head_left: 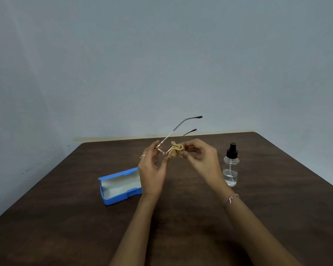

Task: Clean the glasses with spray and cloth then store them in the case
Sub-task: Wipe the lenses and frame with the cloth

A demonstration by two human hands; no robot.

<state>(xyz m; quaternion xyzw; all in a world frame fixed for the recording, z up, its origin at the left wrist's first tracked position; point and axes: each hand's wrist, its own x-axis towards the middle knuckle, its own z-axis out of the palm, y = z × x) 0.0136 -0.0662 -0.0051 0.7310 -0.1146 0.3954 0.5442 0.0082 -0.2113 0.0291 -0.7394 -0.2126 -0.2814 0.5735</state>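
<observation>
Thin metal-framed glasses (178, 127) are held above the table, their two temples open and pointing up and away to the right. My left hand (152, 167) pinches the frame at its left corner. My right hand (199, 156) pinches a bunched yellow cloth (176, 149) against the right lens, which the cloth mostly hides. A blue glasses case (115, 200) lies open on the table to the left, its pale lining showing. A clear spray bottle (230, 166) with a black nozzle stands upright to the right of my right hand.
The dark brown wooden table (65, 217) stands against a plain grey-blue wall. Its far edge runs just behind the hands, and its right corner lies beyond the bottle.
</observation>
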